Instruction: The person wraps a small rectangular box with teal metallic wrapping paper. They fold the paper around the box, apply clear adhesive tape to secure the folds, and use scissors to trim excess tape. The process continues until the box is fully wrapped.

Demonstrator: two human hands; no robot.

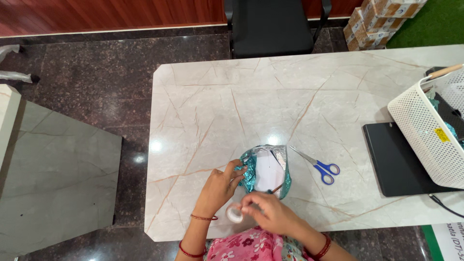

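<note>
Wrapping looks near its end: your left hand (220, 186) pins a fold of the shiny teal foil-wrapped parcel (267, 170) at lower centre of the frame, fingers pressed on it, while your right hand (268, 212) pinches a small white roll of tape (235, 213) just below. Next, I judge, calls for freeing a strip. Blue-handled scissors (320, 166) lie right; the near edge of the pale marble table (203, 101) is close, with room above.

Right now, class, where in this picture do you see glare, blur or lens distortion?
Head view: bright glare spots lie on the glossy marble table beside the teal foil parcel and on the dark floor; the right hand by the tape roll looks slightly blurred; the table's edges bow, a wide-lens distortion; the scissors are sharp.
</note>
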